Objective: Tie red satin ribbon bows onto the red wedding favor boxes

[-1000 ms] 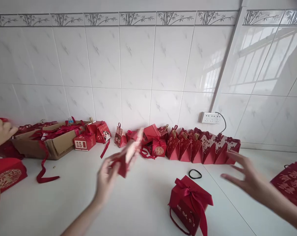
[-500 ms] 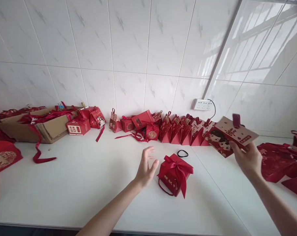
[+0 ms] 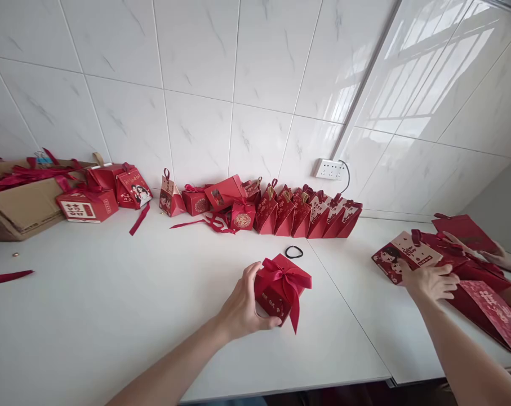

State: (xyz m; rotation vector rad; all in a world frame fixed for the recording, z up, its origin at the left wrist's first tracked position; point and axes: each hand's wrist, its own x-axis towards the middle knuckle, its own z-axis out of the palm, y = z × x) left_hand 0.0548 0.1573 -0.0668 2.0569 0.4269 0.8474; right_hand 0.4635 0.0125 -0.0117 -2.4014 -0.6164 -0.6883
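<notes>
My left hand (image 3: 242, 307) is wrapped round the side of a red gift box (image 3: 280, 287) with a ribbon bow, which stands on the white counter (image 3: 132, 304). Over to the right, my right hand (image 3: 428, 282) lies with fingers curled on a flattened red and cream box printed with two cartoon figures (image 3: 405, 256), pressing it onto a pile of flat red boxes (image 3: 479, 282). Another person's hand (image 3: 498, 256) touches that pile from the far right.
A row of small red gift boxes (image 3: 297, 214) lines the tiled wall. A cardboard carton (image 3: 14, 203) full of ribbons stands at the left. A black hair tie (image 3: 294, 252) lies behind the bow box. A wall socket (image 3: 330, 168) is above the row.
My left hand has closed on the bow box. My right hand has lowered the cartoon-printed box from the air onto the pile at the right. The view has swung right and down.
</notes>
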